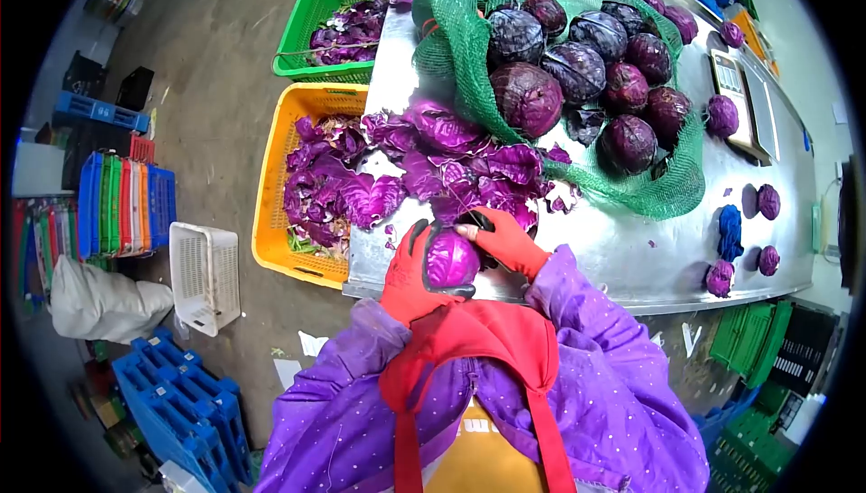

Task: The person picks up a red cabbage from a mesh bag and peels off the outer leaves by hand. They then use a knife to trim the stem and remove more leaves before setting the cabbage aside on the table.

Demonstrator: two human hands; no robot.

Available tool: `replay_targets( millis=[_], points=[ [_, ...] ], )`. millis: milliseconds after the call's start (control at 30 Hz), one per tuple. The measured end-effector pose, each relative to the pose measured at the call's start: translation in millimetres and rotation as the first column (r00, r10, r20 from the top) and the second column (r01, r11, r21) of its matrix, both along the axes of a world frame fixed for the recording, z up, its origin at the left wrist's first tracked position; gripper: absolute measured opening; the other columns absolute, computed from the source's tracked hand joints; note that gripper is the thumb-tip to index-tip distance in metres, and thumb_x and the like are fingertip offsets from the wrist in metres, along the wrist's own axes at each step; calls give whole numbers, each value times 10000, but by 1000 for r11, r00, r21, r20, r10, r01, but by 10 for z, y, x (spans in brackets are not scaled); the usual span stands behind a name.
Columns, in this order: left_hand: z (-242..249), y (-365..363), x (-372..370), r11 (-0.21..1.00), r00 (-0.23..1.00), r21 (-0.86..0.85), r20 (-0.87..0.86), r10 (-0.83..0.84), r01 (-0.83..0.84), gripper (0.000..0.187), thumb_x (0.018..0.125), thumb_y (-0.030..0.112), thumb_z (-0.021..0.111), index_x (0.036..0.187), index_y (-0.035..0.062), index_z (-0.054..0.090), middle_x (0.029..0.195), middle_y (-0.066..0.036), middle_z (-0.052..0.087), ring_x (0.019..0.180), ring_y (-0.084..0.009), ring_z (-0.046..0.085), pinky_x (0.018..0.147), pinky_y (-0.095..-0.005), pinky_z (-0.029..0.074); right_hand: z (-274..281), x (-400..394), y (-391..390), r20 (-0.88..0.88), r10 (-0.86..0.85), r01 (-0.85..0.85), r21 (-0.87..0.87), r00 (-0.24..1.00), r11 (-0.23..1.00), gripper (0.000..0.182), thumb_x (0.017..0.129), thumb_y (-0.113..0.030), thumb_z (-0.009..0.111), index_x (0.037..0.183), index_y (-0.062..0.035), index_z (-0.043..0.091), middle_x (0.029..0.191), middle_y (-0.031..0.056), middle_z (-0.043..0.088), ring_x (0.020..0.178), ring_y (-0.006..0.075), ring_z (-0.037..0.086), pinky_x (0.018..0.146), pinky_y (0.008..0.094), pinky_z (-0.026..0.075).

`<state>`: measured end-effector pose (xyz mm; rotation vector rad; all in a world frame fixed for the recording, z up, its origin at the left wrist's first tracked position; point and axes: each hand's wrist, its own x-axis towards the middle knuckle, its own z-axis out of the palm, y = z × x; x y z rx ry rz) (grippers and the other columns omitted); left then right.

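Note:
A peeled-looking red cabbage (pixel 453 259) sits at the near edge of the metal table, bright purple with pale veins. My left hand (pixel 408 278), in a red glove with dark fingertips, is wrapped round its left side and underside. Gloved the same way, my right hand (pixel 507 242) grips at the cabbage's upper right, its thumb against a dark outer leaf (pixel 446 211); its other fingers are partly hidden. Loose purple leaves (pixel 442 128) are heaped just beyond both hands. Farther right, a green mesh bag (pixel 672 195) lies open around several whole, darker cabbages (pixel 526 99).
Left of the table stand a yellow crate (pixel 269 200) and a green crate (pixel 302 10), both holding leaves. On the right of the metal table (pixel 622 258) are a weighing scale (pixel 741 110), small cabbages (pixel 721 278) and a blue cloth-like item (pixel 731 231). A white basket (pixel 206 276) is on the floor.

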<state>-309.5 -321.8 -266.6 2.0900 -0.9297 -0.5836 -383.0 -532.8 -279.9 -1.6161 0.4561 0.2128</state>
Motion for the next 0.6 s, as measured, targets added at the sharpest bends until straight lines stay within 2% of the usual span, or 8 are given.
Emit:
replay_targets(
  millis=[133,267,300,333,433,533,567,600],
  points=[
    [-180,113,39,997,999,-76,-52,-14,10,1094,532,343,917,1444,63,383,1432,-209,389,1315,-404,423,1097,-466,383,-309,118,48,142,5,35,-281,990,959,275,869,-257,672,909,11,618,720,130,610,662,193,542,635,384,449],
    [-170,155,146,913,885,-395,-455,-99,-101,1065,565,304,915,1448,37,382,1421,-156,460,1321,-311,454,1114,-397,372,-141,33,-42,77,-194,204,-167,978,965,253,867,-227,659,889,19,604,664,104,566,638,166,510,612,376,432],
    [-70,137,145,879,813,-440,-570,-116,-182,1024,598,267,902,1445,21,383,1419,-136,476,1317,-287,462,1120,-386,363,-14,21,-38,170,-226,268,-290,959,919,256,868,-228,658,887,21,603,652,82,547,638,149,488,604,368,421],
    [-76,144,162,849,792,-482,-595,-135,-217,977,631,238,874,1447,25,381,1413,-136,478,1307,-291,472,1114,-393,376,-27,-1,-117,57,-228,235,-215,972,948,246,863,-221,658,899,17,610,662,84,548,646,146,489,612,360,422],
    [-86,111,247,744,732,-592,-648,-210,-310,869,711,186,804,1452,35,378,1394,-139,489,1281,-299,499,1092,-411,412,-44,-117,-341,66,-280,288,-240,958,927,223,857,-208,649,925,3,632,683,102,584,652,170,524,639,367,443],
    [-58,63,316,688,648,-578,-735,-203,-440,816,754,208,765,1453,42,379,1380,-145,501,1262,-299,518,1062,-423,442,-6,-231,-453,84,-324,330,-388,942,861,247,862,-180,652,1030,1,649,842,148,653,794,228,631,749,374,490],
    [-58,52,312,680,604,-537,-779,-172,-499,799,769,215,753,1453,44,379,1376,-147,505,1256,-299,525,1053,-428,452,-5,-235,-452,143,-317,348,-415,937,841,356,861,-200,688,1160,-15,631,1012,177,668,956,256,651,862,353,494],
    [-57,34,322,663,548,-487,-826,-135,-570,782,783,222,740,1454,46,379,1371,-149,510,1249,-299,531,1043,-432,462,142,-194,-388,177,-317,359,-324,932,875,397,858,-218,701,1192,-19,617,1051,177,662,988,265,646,887,353,489]
  ],
)
